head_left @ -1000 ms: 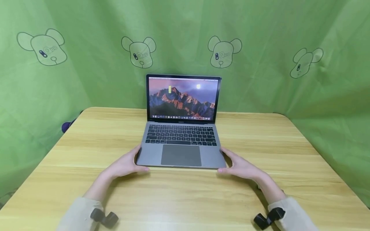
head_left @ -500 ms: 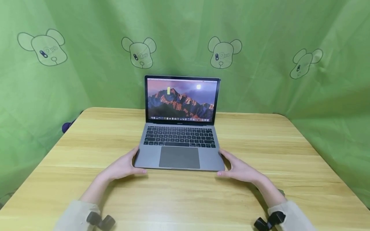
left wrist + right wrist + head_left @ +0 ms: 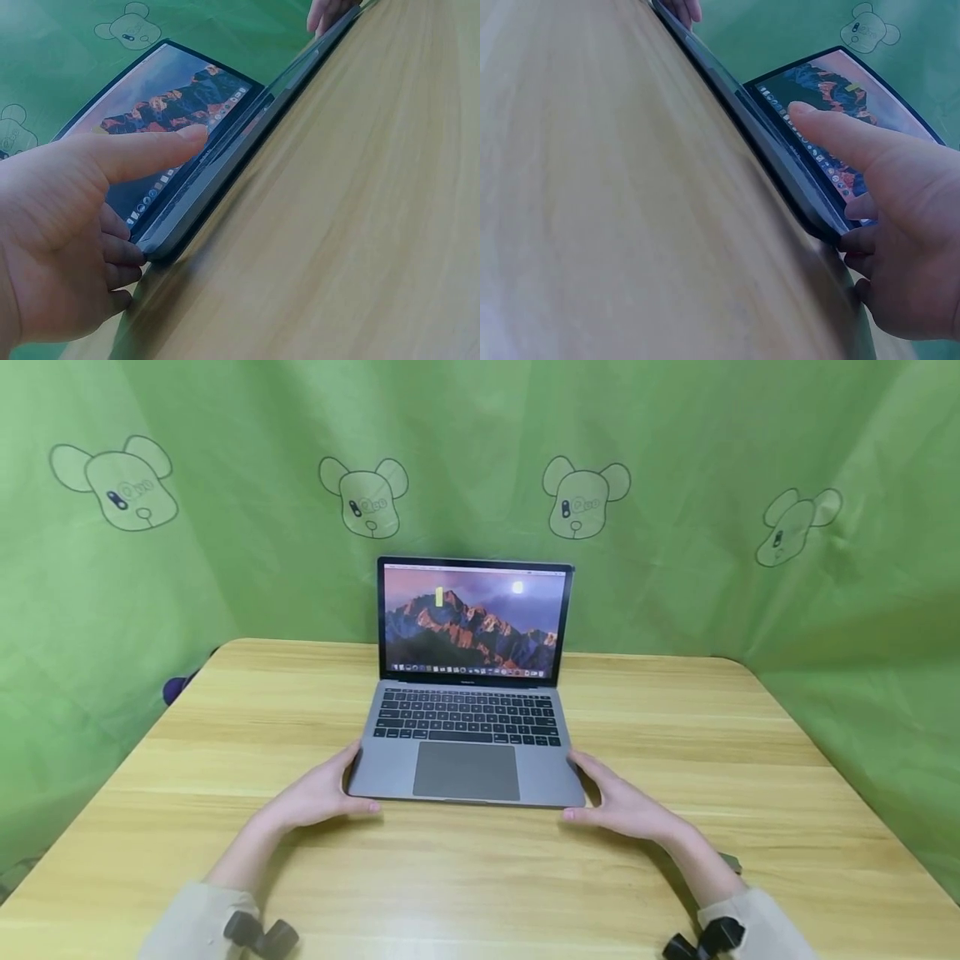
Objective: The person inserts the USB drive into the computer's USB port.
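An open grey laptop (image 3: 467, 772) sits on the wooden table, its lit screen (image 3: 472, 620) showing a mountain picture. At its left front corner is my left hand (image 3: 318, 792); the fingers touch the side edge and the thumb points along the front. My right hand (image 3: 621, 797) mirrors this at the right front corner. In the left wrist view the left thumb extends straight above the laptop's front edge (image 3: 217, 187), apart from the fingers. The right wrist view likewise shows the right fingertips (image 3: 851, 240) against the side, with the thumb stretched out.
A green curtain (image 3: 480, 427) with printed bear heads hangs behind the table (image 3: 465, 877). Part of a small dark green object (image 3: 731, 862) shows beside the right forearm. Something purple (image 3: 173, 690) is beyond the table's left edge. Black wrist mounts (image 3: 261, 935) sit on both sleeves.
The laptop has slid slightly toward me, mostly in the first half second, with both hands staying at its front corners. More of the green object by the right forearm shows.
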Motion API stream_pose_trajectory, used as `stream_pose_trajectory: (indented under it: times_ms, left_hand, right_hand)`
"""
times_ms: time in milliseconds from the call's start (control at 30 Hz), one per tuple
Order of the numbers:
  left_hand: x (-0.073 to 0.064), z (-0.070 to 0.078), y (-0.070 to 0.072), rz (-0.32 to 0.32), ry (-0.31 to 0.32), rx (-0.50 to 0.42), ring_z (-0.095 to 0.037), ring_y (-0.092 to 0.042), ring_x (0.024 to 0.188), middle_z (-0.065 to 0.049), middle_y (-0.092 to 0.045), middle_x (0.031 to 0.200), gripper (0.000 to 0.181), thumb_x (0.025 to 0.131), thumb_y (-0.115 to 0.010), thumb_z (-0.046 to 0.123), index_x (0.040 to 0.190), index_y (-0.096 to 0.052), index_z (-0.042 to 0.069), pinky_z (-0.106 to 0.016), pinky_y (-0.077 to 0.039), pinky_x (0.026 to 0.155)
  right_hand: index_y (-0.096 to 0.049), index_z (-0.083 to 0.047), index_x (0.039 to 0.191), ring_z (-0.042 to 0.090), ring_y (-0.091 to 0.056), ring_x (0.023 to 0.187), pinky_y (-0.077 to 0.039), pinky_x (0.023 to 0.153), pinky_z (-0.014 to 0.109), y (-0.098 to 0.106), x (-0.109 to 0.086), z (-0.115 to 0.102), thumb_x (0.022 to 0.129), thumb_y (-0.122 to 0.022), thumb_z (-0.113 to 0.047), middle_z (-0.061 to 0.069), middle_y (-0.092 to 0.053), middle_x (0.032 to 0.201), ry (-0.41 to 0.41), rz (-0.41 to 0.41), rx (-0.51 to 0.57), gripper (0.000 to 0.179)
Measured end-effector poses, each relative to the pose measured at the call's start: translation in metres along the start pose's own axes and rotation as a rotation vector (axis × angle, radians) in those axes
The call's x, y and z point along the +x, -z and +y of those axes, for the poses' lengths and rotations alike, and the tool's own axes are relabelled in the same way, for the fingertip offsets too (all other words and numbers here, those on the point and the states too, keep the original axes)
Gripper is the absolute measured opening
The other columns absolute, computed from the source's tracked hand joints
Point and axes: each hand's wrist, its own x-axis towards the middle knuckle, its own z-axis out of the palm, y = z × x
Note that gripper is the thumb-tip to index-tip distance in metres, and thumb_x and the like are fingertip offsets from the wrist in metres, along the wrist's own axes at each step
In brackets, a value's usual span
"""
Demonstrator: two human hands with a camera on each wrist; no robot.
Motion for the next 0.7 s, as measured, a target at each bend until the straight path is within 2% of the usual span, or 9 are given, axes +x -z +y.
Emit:
stream_pose_trajectory:
  times_ms: [200,367,500,700]
  left_hand:
    - [-0.001,0.001,0.000,0.005,0.011,0.020,-0.042,-0.024,0.133,-0.031,-0.020,0.146,0.111,0.072,-0.078,0.039,0.143,-0.010,-0.012,-0.052,-0.021,0.106]
    - [0.000,0.004,0.001,0.010,0.016,0.059,-0.044,-0.024,0.132,-0.032,-0.020,0.145,0.106,0.076,-0.074,0.041,0.142,-0.012,-0.013,-0.053,-0.021,0.106]
    - [0.001,0.005,0.002,0.017,-0.006,0.067,-0.045,-0.024,0.131,-0.032,-0.021,0.144,0.101,0.079,-0.072,0.039,0.142,-0.014,-0.013,-0.054,-0.022,0.105]
    - [0.002,0.005,0.002,0.040,-0.030,0.091,-0.045,-0.028,0.130,-0.032,-0.024,0.144,0.101,0.077,-0.073,0.038,0.143,-0.014,-0.012,-0.055,-0.023,0.104]
  right_hand:
    - [-0.020,0.007,0.143,0.047,-0.018,0.133,-0.017,0.104,0.059,-0.001,0.001,0.000,0.083,-0.067,-0.040,0.030,-0.020,0.146,-0.002,0.025,-0.016,0.090]
    - [-0.019,0.005,0.145,0.047,-0.018,0.133,-0.017,0.104,0.059,0.004,0.001,0.003,0.085,-0.065,-0.040,0.029,-0.019,0.147,-0.026,0.002,-0.004,0.088]
    - [-0.017,0.003,0.146,0.044,-0.017,0.134,-0.016,0.105,0.058,0.010,0.002,0.006,0.087,-0.063,-0.039,0.026,-0.020,0.148,-0.032,-0.012,0.020,0.086]
    - [-0.013,0.001,0.147,0.045,-0.018,0.133,-0.018,0.102,0.061,0.023,-0.005,0.007,0.088,-0.062,-0.038,0.025,-0.022,0.148,-0.072,0.003,0.045,0.086]
